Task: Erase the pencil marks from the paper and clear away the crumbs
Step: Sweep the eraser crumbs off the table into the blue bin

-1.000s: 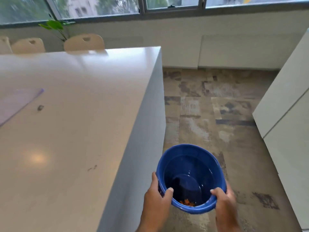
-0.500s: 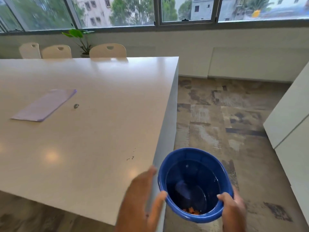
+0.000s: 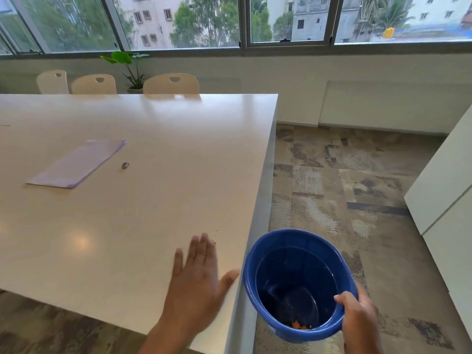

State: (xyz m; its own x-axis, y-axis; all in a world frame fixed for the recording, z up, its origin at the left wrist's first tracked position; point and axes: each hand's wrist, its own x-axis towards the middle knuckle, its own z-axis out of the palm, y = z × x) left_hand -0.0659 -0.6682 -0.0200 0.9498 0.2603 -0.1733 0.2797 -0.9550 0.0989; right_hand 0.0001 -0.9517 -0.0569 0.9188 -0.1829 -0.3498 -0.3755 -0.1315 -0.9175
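1. The left hand (image 3: 196, 274), lower middle of the frame, lies flat on the desk (image 3: 153, 200), its grip wide. A few dark crumbs (image 3: 215, 236) sit just past the fingertips.
2. The right hand (image 3: 357, 318), lower right, has its grip closed round the rim of a blue bucket (image 3: 293, 238), which it holds beside the desk edge.
3. Risk: a fast sweep could send crumbs onto the floor, since the bucket sits nearer than they do.
4. The bucket holds only some orange scraps (image 3: 297, 325).
5. The paper (image 3: 76, 163) lies at left centre, well apart.
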